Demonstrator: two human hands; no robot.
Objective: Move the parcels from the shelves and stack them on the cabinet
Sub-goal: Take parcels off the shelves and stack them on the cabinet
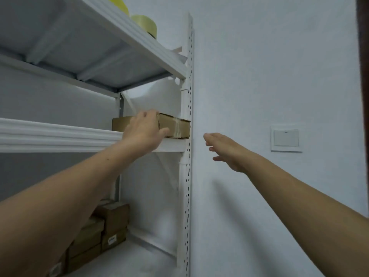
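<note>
A flat brown cardboard parcel, taped across its right end, lies on the middle shelf of a white metal rack, against the right upright. My left hand grips its front: fingers curl over the top edge and the thumb lies along the lower front edge. My right hand hovers in the air to the right of the rack, in front of the wall, fingers straight and spread, holding nothing. Several more brown parcels are stacked on the lower shelf, partly hidden behind my left forearm.
The perforated white upright stands between my two hands. Yellow tape rolls sit on the top shelf. A white wall switch is on the wall at the right. A dark edge runs down the far right.
</note>
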